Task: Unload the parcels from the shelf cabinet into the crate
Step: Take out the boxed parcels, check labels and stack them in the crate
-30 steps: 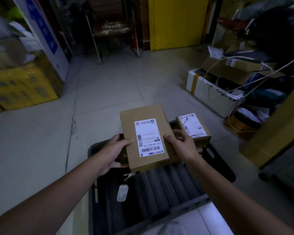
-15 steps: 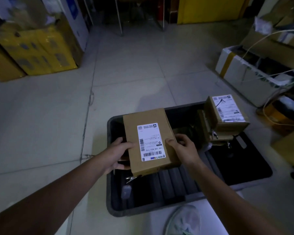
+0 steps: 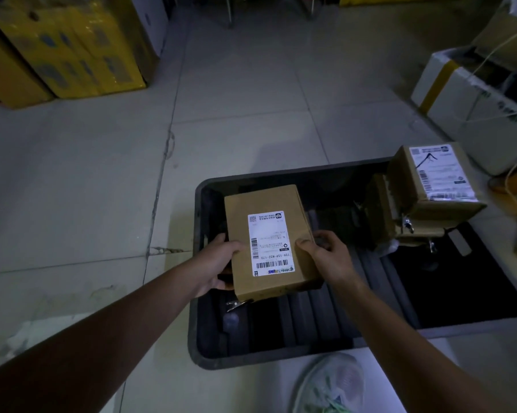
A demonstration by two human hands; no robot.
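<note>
A flat brown cardboard parcel [image 3: 266,231] with a white shipping label hangs low inside the black plastic crate [image 3: 197,347] on the floor. My left hand [image 3: 218,260] grips its left edge, thumb on top. My right hand [image 3: 325,257] grips its right edge, thumb on the label side. Two more brown parcels lie in the crate's far right corner: one with a white label [image 3: 439,180] on top, a narrower one [image 3: 379,210] leaning beside it. The shelf cabinet is out of view.
Yellow cartons [image 3: 69,46] stand at the far left. A white foam box [image 3: 465,99] with loose cables sits at the far right. My shoe [image 3: 328,386] is just in front of the crate. Grey tiled floor [image 3: 102,189] spreads to the left.
The view has tilted down and both hands have lowered the labelled parcel deeper into the crate. The grip on both edges is unchanged.
</note>
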